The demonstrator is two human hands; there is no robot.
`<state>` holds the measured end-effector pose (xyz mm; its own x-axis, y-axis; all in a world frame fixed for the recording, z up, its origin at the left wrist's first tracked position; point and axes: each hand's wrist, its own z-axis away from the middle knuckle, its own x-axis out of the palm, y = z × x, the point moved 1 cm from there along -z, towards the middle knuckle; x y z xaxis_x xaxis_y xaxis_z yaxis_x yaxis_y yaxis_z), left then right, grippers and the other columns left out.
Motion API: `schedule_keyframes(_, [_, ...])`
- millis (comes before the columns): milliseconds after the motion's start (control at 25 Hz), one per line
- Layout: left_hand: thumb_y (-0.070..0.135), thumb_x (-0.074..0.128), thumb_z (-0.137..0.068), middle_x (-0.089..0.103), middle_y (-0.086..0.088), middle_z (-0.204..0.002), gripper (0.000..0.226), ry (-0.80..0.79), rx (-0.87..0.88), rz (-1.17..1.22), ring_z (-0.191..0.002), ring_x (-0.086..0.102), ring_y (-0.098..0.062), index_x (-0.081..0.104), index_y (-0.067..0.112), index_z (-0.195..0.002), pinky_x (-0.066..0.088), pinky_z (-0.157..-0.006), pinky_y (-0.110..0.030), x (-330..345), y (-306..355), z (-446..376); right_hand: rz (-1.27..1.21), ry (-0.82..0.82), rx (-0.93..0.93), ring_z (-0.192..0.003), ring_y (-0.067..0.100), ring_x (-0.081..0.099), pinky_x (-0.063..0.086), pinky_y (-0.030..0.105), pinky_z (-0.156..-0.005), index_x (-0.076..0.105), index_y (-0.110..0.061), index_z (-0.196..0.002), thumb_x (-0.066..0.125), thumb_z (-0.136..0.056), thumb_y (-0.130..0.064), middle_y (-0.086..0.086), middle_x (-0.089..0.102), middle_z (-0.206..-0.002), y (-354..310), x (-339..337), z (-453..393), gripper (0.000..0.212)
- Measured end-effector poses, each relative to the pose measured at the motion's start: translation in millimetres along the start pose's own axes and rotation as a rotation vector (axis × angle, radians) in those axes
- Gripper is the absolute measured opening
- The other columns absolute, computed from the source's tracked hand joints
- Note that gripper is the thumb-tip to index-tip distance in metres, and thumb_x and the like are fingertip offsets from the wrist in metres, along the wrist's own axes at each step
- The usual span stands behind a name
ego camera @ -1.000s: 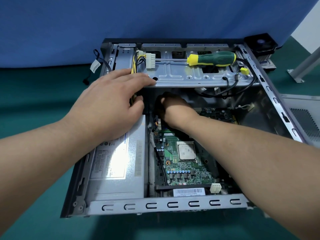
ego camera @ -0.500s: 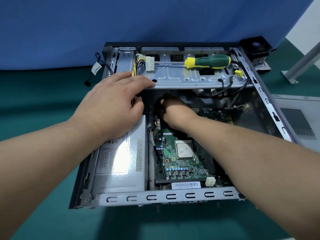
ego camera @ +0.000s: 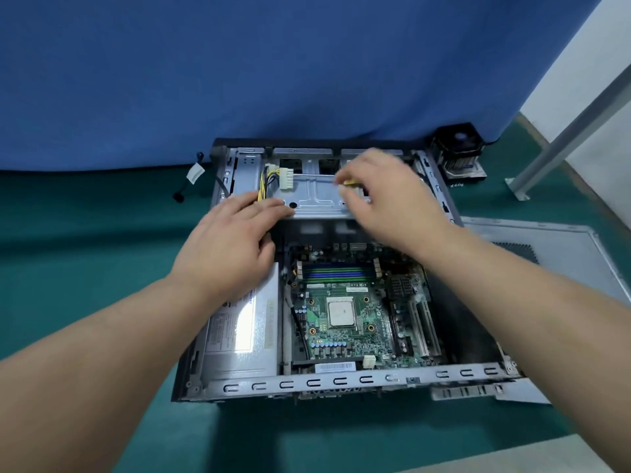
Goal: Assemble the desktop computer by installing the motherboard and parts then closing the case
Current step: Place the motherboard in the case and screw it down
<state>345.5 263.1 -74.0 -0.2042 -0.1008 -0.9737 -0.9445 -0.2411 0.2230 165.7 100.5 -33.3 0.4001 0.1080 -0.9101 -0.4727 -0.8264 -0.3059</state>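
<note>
The open computer case [ego camera: 341, 381] lies on the green mat with the motherboard [ego camera: 377, 322] inside it. The CPU [ego camera: 340, 313] shows bare in its socket. A silver power supply [ego camera: 239, 336] fills the case's left side. My left hand [ego camera: 228, 247] rests flat, fingers straight, on the front edge of the metal drive bracket [ego camera: 317, 199], near the white power connector [ego camera: 286, 177]. My right hand [ego camera: 386, 196] is blurred above the bracket and covers the screwdriver [ego camera: 349, 183]. Only a yellow bit of its handle shows under the fingers. Whether the fingers grip it is unclear.
The case's side panel [ego camera: 553, 254] lies flat to the right. A black CPU cooler [ego camera: 457, 151] sits behind the case's far right corner. A grey metal leg [ego camera: 563, 131] slants at the right. A blue curtain [ego camera: 239, 80] hangs close behind the case.
My right hand has come up out of the case, off the motherboard, and moved onto the screwdriver on the bracket. The memory slots now show. My left hand stays on the bracket edge.
</note>
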Motion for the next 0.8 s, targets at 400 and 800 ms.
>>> schedule_keyframes(400, [0.024,0.046,-0.098,0.036,0.019,-0.161,0.057,0.045,0.035,0.000,-0.151,0.025,-0.012,0.040,0.042,-0.152,0.014,-0.124,-0.034,3,-3,1,0.122,-0.009,0.290,-0.122,0.033,0.048,0.041,0.045,-0.103,0.058,-0.021,-0.138,0.050,-0.105,-0.036,0.008,0.060,-0.130,45,27,-16,0.037])
schedule_keyframes(800, [0.049,0.041,-0.104,0.031,0.004,-0.156,0.040,0.120,0.011,0.097,-0.132,0.044,-0.028,0.048,0.025,-0.135,0.041,-0.102,-0.042,4,-3,2,0.048,-0.105,-0.103,-0.108,0.024,0.050,0.043,0.039,-0.092,0.063,-0.022,-0.134,0.055,-0.104,-0.036,0.000,0.061,-0.115,26,-5,31,0.035])
